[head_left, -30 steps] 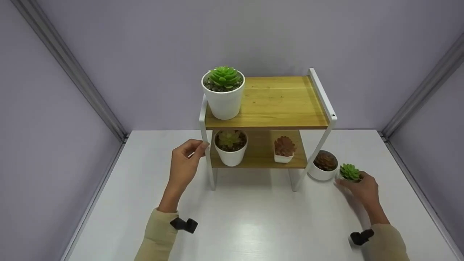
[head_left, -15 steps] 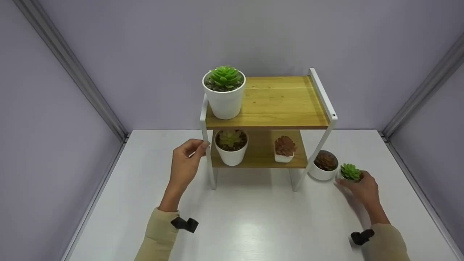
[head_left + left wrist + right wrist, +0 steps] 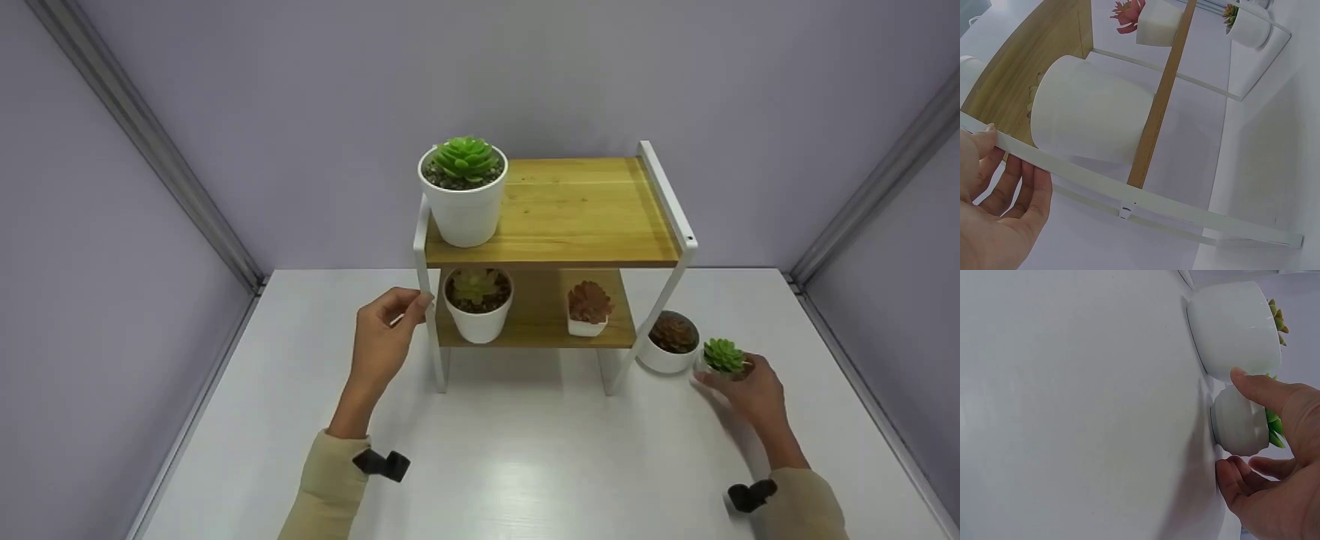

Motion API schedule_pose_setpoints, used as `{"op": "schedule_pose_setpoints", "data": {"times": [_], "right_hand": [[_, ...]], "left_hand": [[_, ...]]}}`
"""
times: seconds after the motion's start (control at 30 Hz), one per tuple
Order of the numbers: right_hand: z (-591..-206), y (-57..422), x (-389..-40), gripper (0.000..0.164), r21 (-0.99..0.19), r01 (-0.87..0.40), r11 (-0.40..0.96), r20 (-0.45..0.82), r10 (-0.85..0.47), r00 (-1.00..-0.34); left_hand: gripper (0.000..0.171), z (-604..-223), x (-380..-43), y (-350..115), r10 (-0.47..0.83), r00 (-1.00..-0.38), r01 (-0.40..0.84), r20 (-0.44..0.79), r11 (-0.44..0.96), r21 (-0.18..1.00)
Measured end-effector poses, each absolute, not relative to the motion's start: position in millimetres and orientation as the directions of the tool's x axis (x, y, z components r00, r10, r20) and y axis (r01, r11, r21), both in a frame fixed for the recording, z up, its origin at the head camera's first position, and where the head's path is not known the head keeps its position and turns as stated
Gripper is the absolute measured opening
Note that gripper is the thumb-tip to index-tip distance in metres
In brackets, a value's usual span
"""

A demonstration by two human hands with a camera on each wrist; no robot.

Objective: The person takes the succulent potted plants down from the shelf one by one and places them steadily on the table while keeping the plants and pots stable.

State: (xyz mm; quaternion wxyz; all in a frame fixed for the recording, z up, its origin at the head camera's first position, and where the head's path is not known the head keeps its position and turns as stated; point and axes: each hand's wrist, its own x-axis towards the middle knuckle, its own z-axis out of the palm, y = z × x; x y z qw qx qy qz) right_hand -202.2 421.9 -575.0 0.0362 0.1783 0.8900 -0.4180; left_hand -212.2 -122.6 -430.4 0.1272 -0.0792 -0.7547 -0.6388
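Note:
In the head view my left hand [image 3: 382,337] pinches the white left post of a two-tier wooden shelf [image 3: 577,206]. The left wrist view has the thumb in front of the white rail [image 3: 1072,169] and the fingers behind it. At the right, my right hand [image 3: 754,386] is curled round a small potted green succulent [image 3: 724,355] standing on the table. Its white fluted pot [image 3: 1239,421] lies between thumb and fingers in the right wrist view. Right beside it stands a wider white pot with a brown succulent [image 3: 673,334].
A tall white pot with a green succulent [image 3: 463,206] stands at the left of the top shelf. Below, the lower shelf bears another potted succulent [image 3: 480,315] and a small square pot with a reddish succulent [image 3: 589,319]. Grey walls enclose the white table [image 3: 517,442].
My right hand has shifted very slightly to the right round the small succulent. The left hand stays at the shelf post, and the pots stand where they were.

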Motion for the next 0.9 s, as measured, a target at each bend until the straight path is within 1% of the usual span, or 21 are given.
{"op": "schedule_pose_setpoints", "data": {"times": [0.27, 0.67, 0.9], "right_hand": [[-572.2, 423.3, -195.8, 0.12, -0.741, 0.358, 0.568, -0.226, 0.291, -0.93], [-560.6, 422.6, -188.5, 0.112, -0.735, 0.3, 0.608, -0.154, 0.281, -0.947], [-555.9, 419.5, -181.5, 0.106, -0.737, 0.239, 0.632, -0.091, 0.257, -0.962]], "left_hand": [[0.017, -430.9, -212.3, -122.0, -0.048, -0.953, 0.287, 0.299, 0.166, 0.943], [0.024, -432.5, -212.0, -122.3, -0.053, -0.953, 0.287, 0.299, 0.173, 0.942], [0.022, -432.7, -214.0, -122.5, -0.063, -0.961, 0.257, 0.27, 0.168, 0.952]]}}
